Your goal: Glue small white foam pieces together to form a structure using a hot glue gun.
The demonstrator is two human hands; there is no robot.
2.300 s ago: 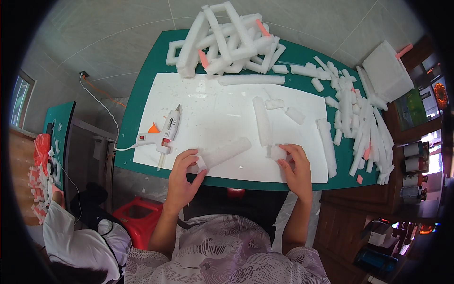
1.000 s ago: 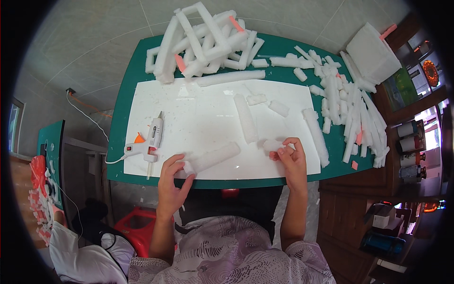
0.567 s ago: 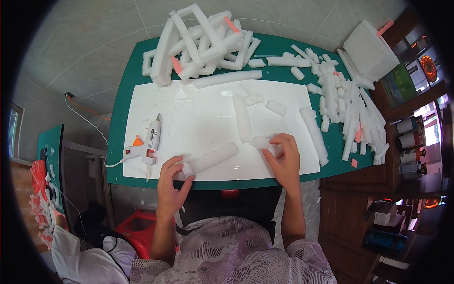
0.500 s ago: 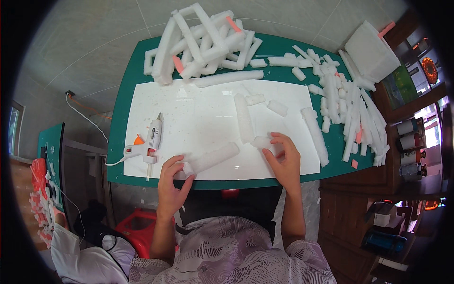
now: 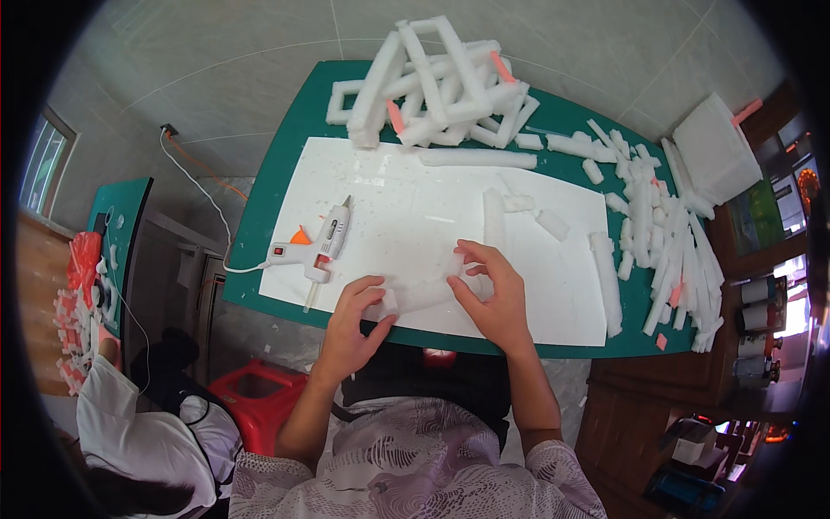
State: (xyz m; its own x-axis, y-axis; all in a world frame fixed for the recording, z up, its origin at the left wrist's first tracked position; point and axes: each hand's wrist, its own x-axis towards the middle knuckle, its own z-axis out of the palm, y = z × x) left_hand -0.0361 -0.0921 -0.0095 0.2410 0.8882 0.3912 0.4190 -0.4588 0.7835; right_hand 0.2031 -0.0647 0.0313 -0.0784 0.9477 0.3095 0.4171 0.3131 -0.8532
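Observation:
A white foam strip (image 5: pixel 425 295) lies on the white board (image 5: pixel 406 208) near its front edge, with a small foam block (image 5: pixel 390 301) at its left end. My left hand (image 5: pixel 356 324) pinches that block between thumb and fingers. At the strip's other end, my right hand (image 5: pixel 494 298) holds a short foam piece (image 5: pixel 458 262), partly hidden by its fingers. Beyond the right hand another foam strip (image 5: pixel 494 216) points away from me, with a short foam piece beside its far end. A white glue gun (image 5: pixel 327 246) with a clear glue stick lies left of my hands.
Joined foam frames (image 5: pixel 432 86) are heaped at the back of the green table (image 5: pixel 290 156). Loose foam strips (image 5: pixel 644 208) crowd its right side, before a large foam block (image 5: pixel 716 147). At left are a red stool (image 5: pixel 259 394) and another person (image 5: pixel 147 424) at a second table.
My right hand has brought its short foam piece left to the strip's right end. My left hand stays at the other end. The whole view has shifted, moving the table rightward.

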